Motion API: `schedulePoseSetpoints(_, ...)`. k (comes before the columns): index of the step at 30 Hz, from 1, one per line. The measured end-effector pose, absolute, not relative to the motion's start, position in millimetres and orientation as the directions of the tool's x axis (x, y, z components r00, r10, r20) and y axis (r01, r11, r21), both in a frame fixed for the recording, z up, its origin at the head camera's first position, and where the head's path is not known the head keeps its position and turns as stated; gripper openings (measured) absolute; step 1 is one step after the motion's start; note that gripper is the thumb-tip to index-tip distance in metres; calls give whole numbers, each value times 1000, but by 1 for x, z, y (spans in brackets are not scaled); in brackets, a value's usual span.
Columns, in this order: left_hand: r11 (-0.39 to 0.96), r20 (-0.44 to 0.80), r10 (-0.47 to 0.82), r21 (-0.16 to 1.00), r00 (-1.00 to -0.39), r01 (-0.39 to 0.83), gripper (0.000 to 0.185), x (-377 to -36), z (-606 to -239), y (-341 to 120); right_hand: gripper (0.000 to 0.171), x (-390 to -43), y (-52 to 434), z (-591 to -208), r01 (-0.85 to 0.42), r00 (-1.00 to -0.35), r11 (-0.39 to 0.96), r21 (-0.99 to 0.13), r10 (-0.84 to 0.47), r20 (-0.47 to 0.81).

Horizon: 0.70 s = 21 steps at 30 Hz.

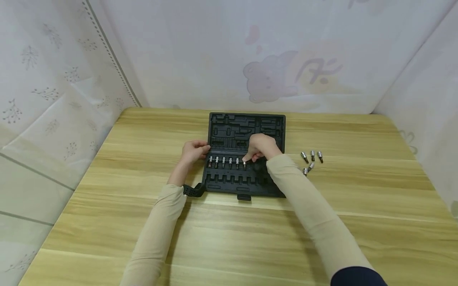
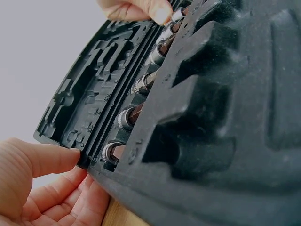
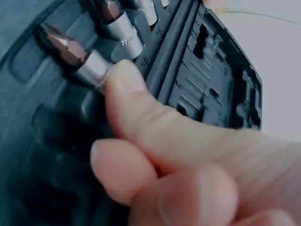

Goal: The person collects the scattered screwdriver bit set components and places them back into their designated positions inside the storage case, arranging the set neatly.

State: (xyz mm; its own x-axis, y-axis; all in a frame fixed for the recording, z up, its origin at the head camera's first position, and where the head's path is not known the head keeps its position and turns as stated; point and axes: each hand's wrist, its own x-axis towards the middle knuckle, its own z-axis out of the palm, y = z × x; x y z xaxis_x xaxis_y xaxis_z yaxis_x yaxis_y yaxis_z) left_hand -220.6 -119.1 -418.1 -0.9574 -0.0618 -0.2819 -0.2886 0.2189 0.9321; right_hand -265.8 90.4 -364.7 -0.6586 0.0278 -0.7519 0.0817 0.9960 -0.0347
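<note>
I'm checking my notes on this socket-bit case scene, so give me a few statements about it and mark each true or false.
1. The black moulded plastic tool case lies open on the light wooden table. True.
2. The right hand touches the rightmost chrome socket bit in the row. True.
3. The left hand rests on the case's right edge. False: it is at the left edge.
4. The loose chrome bits on the table lie left of the case. False: they lie to its right.

A black moulded tool case [image 1: 247, 131] lies open flat, six silver bit sockets [image 1: 227, 162] slotted along its hinge.
</note>
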Motion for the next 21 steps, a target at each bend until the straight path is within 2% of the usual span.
schedulePoseSetpoints(3,221,-275,-54,934,-960,-280,28,-221,-419,-118,34,-267,84,-361,80,-658,996,31,76,-749)
schedulePoseSetpoints(6,221,-270,-47,936,-962,-273,29,-221,-420,-118,33,-264,84,-362,85,-692,996,22,75,-718)
schedulePoseSetpoints(13,224,-272,-59,934,-960,-279,28,-221,-421,-120,31,-243,90,-367,12,-832,993,-117,-55,-552)
schedulePoseSetpoints(16,227,-273,-56,933,-960,-278,28,-221,-421,-120,29,-237,91,-368,-18,-854,987,-163,-99,-510)
schedulePoseSetpoints(21,222,-279,-58,932,-959,-285,29,-222,-422,-121,26,-236,99,-371,-7,-851,958,-288,-157,-501)
